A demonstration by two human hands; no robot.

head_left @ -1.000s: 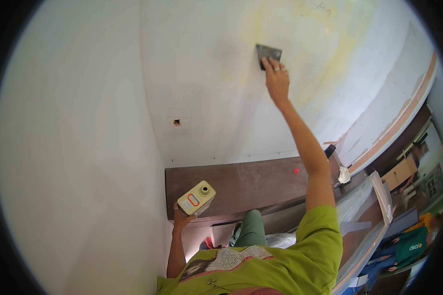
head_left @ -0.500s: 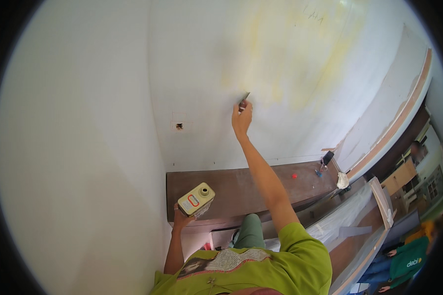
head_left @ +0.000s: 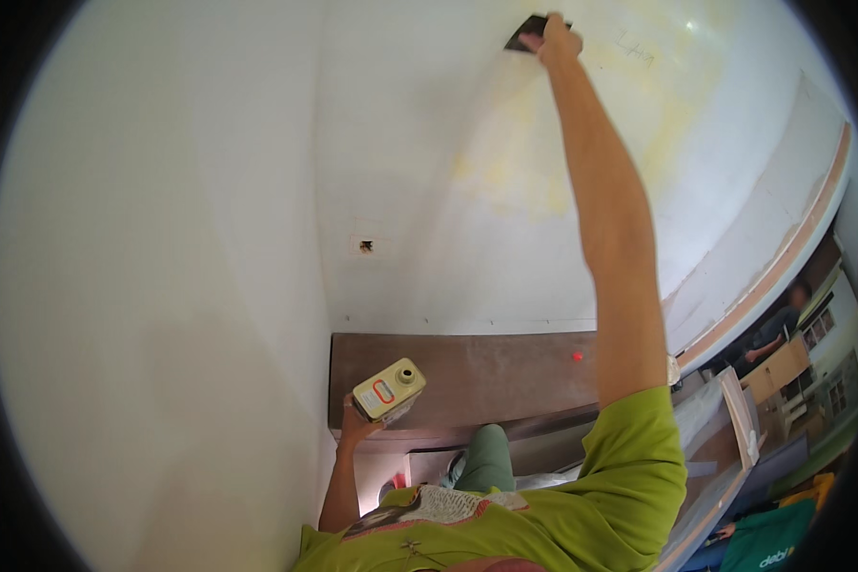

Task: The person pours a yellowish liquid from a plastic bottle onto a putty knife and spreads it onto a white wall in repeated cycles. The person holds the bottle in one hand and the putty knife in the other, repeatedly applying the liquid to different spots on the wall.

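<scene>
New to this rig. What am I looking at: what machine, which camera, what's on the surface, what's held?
No machine: these are a person's bare hands. The view is the left of two fisheye cameras worn on the head, looking down, so straight edges bend near the rim. Picture left is the person's left.

The left hand holds a pale yellow, boxy can with an open round neck. The right hand, arm stretched out, holds a flat, dark, thin-bladed tool at the yellow-stained white wall; whether it touches is unclear.

Below the wall is a long brown bench with a small red object on it.
</scene>
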